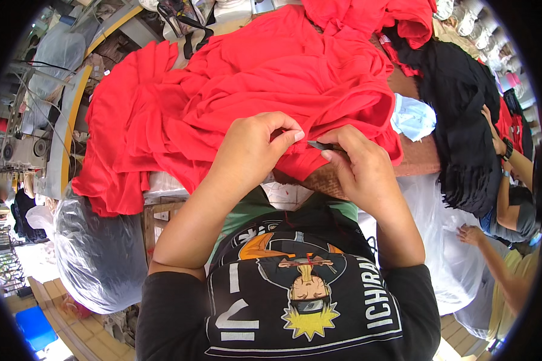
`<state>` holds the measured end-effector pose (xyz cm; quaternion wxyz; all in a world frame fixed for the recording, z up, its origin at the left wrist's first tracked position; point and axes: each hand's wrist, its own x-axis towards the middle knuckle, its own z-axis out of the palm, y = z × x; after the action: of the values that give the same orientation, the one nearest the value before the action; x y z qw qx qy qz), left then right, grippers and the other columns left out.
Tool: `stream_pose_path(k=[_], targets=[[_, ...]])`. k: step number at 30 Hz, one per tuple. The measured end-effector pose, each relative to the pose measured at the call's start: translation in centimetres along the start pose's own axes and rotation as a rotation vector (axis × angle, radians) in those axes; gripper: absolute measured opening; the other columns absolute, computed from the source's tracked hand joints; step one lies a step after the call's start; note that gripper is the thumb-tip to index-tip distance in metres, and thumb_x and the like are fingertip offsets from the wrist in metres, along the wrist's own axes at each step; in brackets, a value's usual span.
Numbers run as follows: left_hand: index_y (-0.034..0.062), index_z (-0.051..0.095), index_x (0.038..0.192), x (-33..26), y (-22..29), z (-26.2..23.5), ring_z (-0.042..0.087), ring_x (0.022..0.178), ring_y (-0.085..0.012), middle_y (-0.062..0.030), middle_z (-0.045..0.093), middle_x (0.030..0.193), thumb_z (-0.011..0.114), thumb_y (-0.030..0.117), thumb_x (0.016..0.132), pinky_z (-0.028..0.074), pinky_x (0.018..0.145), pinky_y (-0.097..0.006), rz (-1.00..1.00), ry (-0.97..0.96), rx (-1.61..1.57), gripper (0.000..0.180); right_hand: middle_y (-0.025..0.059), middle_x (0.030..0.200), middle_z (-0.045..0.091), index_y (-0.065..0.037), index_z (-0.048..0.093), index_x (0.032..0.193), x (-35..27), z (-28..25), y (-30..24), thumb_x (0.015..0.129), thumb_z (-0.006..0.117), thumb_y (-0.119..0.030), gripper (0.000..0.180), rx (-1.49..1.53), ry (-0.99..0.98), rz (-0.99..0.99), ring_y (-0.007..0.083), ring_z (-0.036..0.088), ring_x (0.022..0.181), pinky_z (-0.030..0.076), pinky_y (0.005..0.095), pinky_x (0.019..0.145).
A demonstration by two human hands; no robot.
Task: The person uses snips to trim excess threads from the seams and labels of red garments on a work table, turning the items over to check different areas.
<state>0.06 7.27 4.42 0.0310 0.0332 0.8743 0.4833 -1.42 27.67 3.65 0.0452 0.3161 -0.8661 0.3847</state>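
A large heap of red cloth garments (223,78) spreads over the work surface in front of me. My left hand (256,141) is closed in a pinch, thumb against index finger, on a bit of the red garment; whether a fold or a loose thread is too small to tell. Close to its fingertips, on the right, my right hand (358,159) grips small thread snips (319,145). Only their dark metal tip shows, pointing left toward the pinch; the rest is hidden in the palm. Red cloth lies beneath both hands.
A crumpled light-blue piece (414,118) lies right of the red cloth on the brown-covered surface (415,156). Black fringed cloth (467,120) hangs beyond it. Clear plastic bags (99,253) bulge at the left. Co-workers' hands (471,234) show at the right. Sewing machines (30,147) stand far left.
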Motion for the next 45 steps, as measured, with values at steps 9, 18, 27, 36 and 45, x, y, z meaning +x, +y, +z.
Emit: stream_pose_path(k=[9, 18, 27, 36, 45], targets=[[-0.0011, 0.068, 0.096, -0.3, 0.1, 0.0, 0.062, 0.083, -0.0104, -0.0041, 0.069, 0.088, 0.068, 0.013, 0.087, 0.047, 0.076, -0.026, -0.037, -0.007, -0.039, 0.017, 0.0133, 0.088, 0.061, -0.004, 0.059, 0.096, 0.4, 0.6, -0.6, 0.083, 0.063, -0.008, 0.014, 0.019, -0.015, -0.003, 0.0350, 0.062, 0.081, 0.048, 0.0437, 0.065], [0.0072, 0.068, 0.103, -5.0, 6.0, -7.2, 0.051, 0.120, -0.0396, -0.0117, 0.055, 0.130, 0.044, 0.067, 0.088, 0.035, 0.089, -0.046, 0.874, -0.910, -0.160, 0.066, 0.0143, 0.091, 0.061, -0.002, 0.059, 0.102, 0.6, -1.0, -0.2, 0.083, 0.065, -0.004, 0.020, 0.051, 0.168, 0.098, 0.0318, 0.065, 0.081, 0.051, 0.0383, 0.069], [-0.0215, 0.040, 0.129, -13.6, 8.0, -0.4, 0.035, 0.132, -0.0486, -0.0386, 0.032, 0.142, 0.031, 0.076, 0.087, 0.040, 0.094, -0.053, 0.941, -0.583, -1.043, 0.107, 0.0136, 0.091, 0.060, -0.002, 0.059, 0.107, 1.2, -0.5, -1.4, 0.082, 0.066, 0.000, 0.026, 0.062, 0.192, 0.003, 0.0284, 0.064, 0.083, 0.050, 0.0339, 0.070], [0.0056, 0.055, 0.126, -5.7, -2.0, -5.9, 0.045, 0.125, -0.0321, -0.0148, 0.047, 0.136, 0.047, 0.026, 0.097, 0.037, 0.101, -0.044, 0.202, -0.541, -0.448, 0.037, 0.0104, 0.089, 0.060, -0.007, 0.063, 0.105, 1.0, 1.3, -1.3, 0.072, 0.070, -0.004, 0.034, -0.022, -0.135, -0.059, 0.0271, 0.065, 0.070, 0.052, 0.0370, 0.060], [0.0098, 0.069, 0.102, 1.0, -5.0, -4.0, 0.050, 0.112, -0.0266, -0.0070, 0.059, 0.116, 0.063, 0.017, 0.088, 0.037, 0.101, -0.038, 0.420, -0.277, 0.207, 0.016, 0.0096, 0.078, 0.057, -0.005, 0.064, 0.092, 1.0, 1.8, -0.6, 0.070, 0.071, 0.002, 0.024, -0.087, -0.054, -0.116, 0.0272, 0.061, 0.067, 0.047, 0.0355, 0.057]])
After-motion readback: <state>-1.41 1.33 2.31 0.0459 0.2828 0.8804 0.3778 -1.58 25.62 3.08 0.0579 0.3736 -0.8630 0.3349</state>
